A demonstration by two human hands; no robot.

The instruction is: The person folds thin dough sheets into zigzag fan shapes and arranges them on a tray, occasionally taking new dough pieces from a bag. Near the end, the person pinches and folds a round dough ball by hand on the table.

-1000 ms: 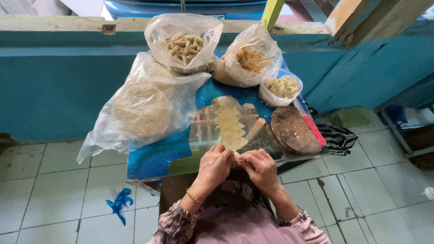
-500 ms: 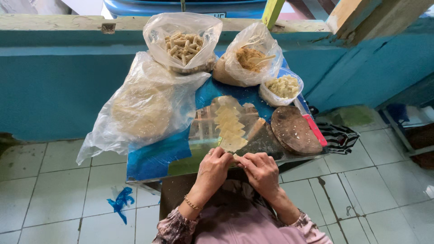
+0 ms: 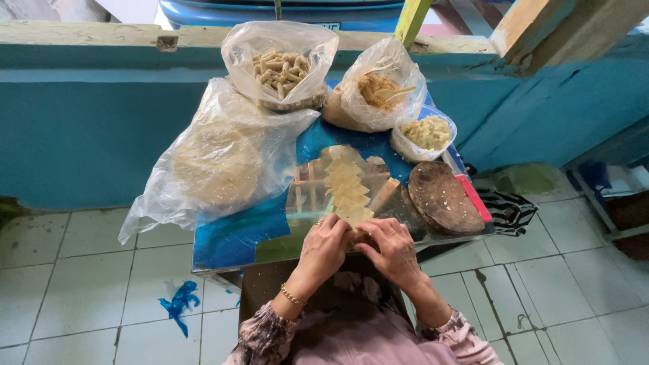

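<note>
My left hand [image 3: 325, 247] and my right hand [image 3: 389, 248] meet at the near edge of a small blue-covered table [image 3: 230, 238]. Their fingers pinch together on a small pale dough piece that is mostly hidden between them. Just beyond the fingertips a row of pale yellow square wrappers [image 3: 346, 187] runs away from me along the tabletop. A gold bracelet circles my left wrist and a ring sits on a left finger.
A large clear bag of round pale sheets [image 3: 215, 162] lies at left. At the back stand bags of short tan rolls [image 3: 280, 67], brown filling [image 3: 376, 89] and pale cubes [image 3: 426, 132]. A round wooden board [image 3: 443, 198] and a red-handled tool [image 3: 472, 197] lie at right. Tiled floor surrounds the table.
My hands have shifted slightly nearer the table edge and closed together over the piece; the row of wrappers and the bags have stayed put.
</note>
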